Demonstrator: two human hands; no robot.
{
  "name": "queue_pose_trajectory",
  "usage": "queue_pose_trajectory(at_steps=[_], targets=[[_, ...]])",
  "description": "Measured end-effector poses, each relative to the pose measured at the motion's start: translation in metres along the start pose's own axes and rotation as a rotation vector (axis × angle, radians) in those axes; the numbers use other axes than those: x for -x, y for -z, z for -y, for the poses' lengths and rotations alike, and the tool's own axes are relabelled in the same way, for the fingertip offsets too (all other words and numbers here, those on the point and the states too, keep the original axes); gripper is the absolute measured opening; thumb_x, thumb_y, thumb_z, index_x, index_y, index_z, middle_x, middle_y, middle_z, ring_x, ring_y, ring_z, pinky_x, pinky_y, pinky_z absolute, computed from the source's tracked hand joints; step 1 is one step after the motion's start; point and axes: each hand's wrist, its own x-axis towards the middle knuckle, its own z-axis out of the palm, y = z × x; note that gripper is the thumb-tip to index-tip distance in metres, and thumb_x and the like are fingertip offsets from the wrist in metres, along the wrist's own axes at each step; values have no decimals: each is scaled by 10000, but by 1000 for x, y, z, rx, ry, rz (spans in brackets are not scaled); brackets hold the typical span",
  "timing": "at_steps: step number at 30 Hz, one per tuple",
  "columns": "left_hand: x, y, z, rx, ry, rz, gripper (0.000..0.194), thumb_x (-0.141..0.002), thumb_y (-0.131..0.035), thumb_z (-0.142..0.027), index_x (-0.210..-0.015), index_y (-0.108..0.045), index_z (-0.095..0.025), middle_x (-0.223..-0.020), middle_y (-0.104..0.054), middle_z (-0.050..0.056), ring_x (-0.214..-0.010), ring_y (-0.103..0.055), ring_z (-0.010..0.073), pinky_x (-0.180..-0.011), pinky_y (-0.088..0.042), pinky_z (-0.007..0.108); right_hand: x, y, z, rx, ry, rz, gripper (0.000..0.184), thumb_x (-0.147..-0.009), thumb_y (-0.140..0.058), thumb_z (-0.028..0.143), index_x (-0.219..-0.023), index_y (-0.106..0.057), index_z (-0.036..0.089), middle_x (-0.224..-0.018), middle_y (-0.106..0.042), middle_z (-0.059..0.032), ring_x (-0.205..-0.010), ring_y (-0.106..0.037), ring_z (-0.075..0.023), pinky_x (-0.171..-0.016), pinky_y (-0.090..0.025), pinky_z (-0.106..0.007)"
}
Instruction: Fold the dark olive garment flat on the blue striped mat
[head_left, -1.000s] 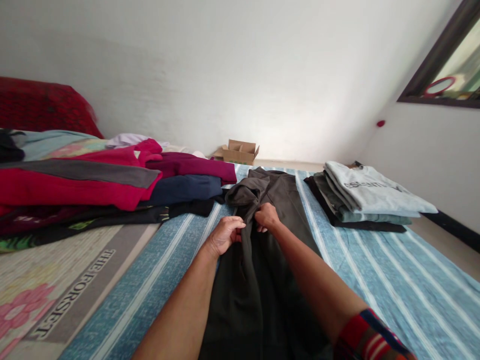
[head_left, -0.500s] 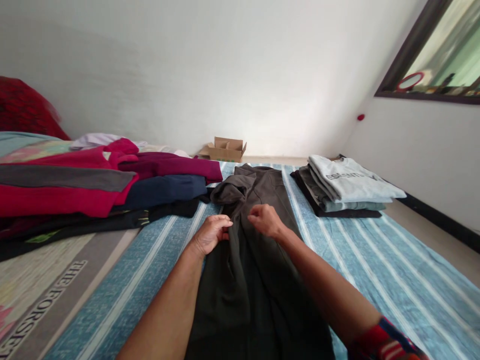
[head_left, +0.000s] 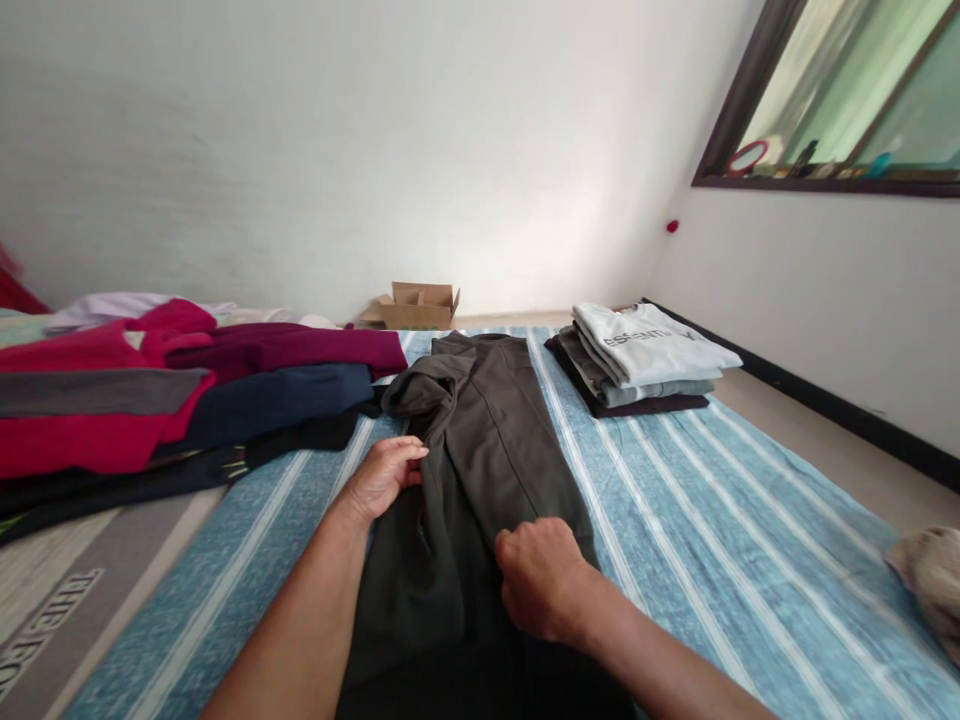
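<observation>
Left hand (head_left: 386, 478) pinching dark garment (head_left: 499, 430) at its left edge; right hand (head_left: 541, 578) loosely fisted over garment's near part, grip unclear. Folded stack (head_left: 645, 350) right of garment.

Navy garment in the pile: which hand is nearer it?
Left. The left hand is right of the navy garment, a little nearer the camera; the right hand is farther right and closer to the camera.

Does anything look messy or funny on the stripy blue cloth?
Yes, a bit: the dark garment is bunched and twisted just beyond the left hand, while its right side lies flatter. I see nothing spilled or torn.
</observation>
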Motion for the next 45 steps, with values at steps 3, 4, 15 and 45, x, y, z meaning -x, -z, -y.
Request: queue_pose_trajectory(at_steps=[3,4,15,45], targets=[[0,0,-1,-1,11,13,187,-531,-690,-193,-576,-509,-170,-550,-537,-59,-487,-537,100,-444,-459,205,-1,12,-3,-3,-3,34,206,-739,-570,189,-910,-679,157,-863,-705,-133,-833,-675,-253,-655,-496,-296],[-1,0,-1,0,13,12,184,-532,-687,-188,-573,-509,-171,-550,-539,-58,-488,-539,101,-441,-457,203,-1,15,-5,-11,3,40,211,-739,-560,183,-908,-684,159,-873,-707,-129,-844,-674,-257,-654,-495,-296],[-3,2,3,15,2,18,208,-492,-720,-182,-580,-533,-161,-571,-556,-50,-518,-556,113,-448,-477,212,9,10,-15,-24,-39,76,242,-743,-536,210,-941,-664,155,-909,-704,-124,-854,-669,-286,-663,-496,-330],[-5,1,4,12,6,8,192,-504,-702,-167,-595,-532,-159,-561,-560,-44,-504,-563,120,-450,-471,220,10,0,11,-55,-8,29,226,-773,-522,200,-964,-618,126,-859,-693,-147,-798,-674,-286,-638,-516,-351]])
